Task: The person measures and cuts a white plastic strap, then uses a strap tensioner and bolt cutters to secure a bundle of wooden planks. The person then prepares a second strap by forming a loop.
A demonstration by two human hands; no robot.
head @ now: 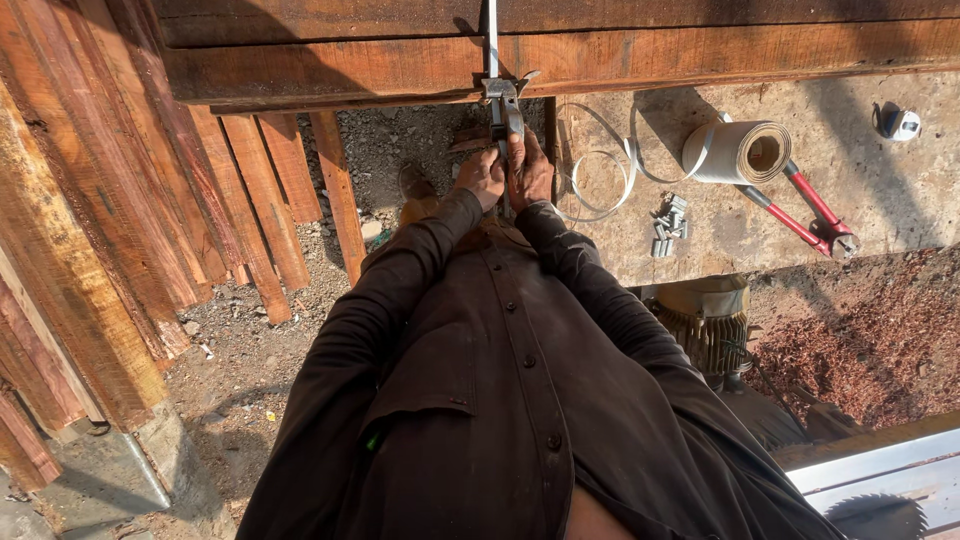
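Left hand (483,177): I see it closed on the strapping tool (503,108).
Right hand (529,170): gripping the same tool.
Strap roll (738,152): at three o'clock.

Both hands, left (483,177) and right (527,170), clenched together, arms outstretched

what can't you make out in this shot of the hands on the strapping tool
Head view only:
- Tool handle: hidden under the left hand and right hand; only the metal strapping tool head shows.
- White strap: cut off by the top edge.
- Saw blade: cut off by the bottom edge.
- Small metal seals: too small to count.
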